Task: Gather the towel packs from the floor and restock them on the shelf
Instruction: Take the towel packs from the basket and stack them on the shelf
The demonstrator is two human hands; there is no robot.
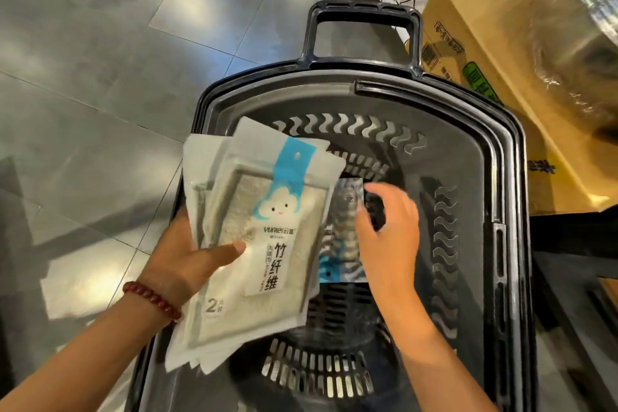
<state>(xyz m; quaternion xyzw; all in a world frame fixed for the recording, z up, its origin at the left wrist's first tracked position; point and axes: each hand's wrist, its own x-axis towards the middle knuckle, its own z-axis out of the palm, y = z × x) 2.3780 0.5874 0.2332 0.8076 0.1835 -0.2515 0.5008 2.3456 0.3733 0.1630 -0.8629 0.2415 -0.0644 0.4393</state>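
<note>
Left hand [187,256] grips a stack of towel packs [264,234] above the rim of the basket [475,157] at 9 o'clock; right hand [391,237], fingers curled, over a lone pack [341,244] on its floor, grasp impossible to tell

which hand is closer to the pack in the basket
Right. The right hand is right at the pack; the left hand holds a stack to its left.

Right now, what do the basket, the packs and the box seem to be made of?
The basket looks like matt dark-grey moulded plastic, with wavy slots in its walls. The packs seem to be frosted, half-clear plastic film; pale fibrous cloth shows through. The box looks like brown printed cardboard, dull, with a sharp folded edge.
</note>
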